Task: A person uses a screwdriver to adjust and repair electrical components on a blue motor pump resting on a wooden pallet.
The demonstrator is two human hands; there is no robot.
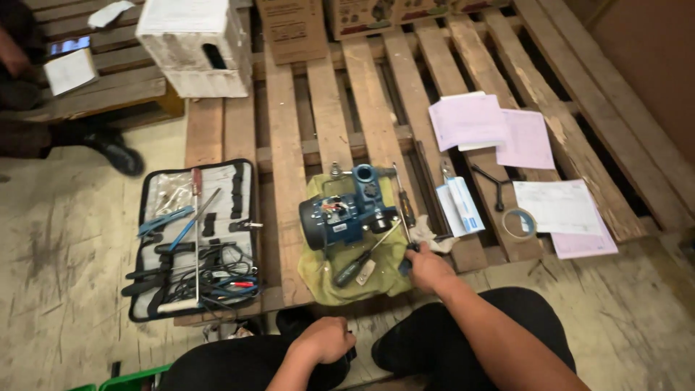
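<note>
Wooden pallet [289, 188] on concrete floor, blue motor [346, 213] on green cloth [318, 271]; my right hand [428, 269], just right of the motor, closed around a tool handle; left hand [326, 339] fisted below it, seemingly empty; loose screwdriver [365, 257] against the motor could roll off if nudged.

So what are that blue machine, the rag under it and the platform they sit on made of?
The blue machine looks like cast metal with glossy blue paint, judging by its hard, rounded housing. The rag seems to be soft yellow-green cloth, since it wrinkles and folds. The platform is a pallet of bare, rough wooden planks with visible grain and gaps.
</note>
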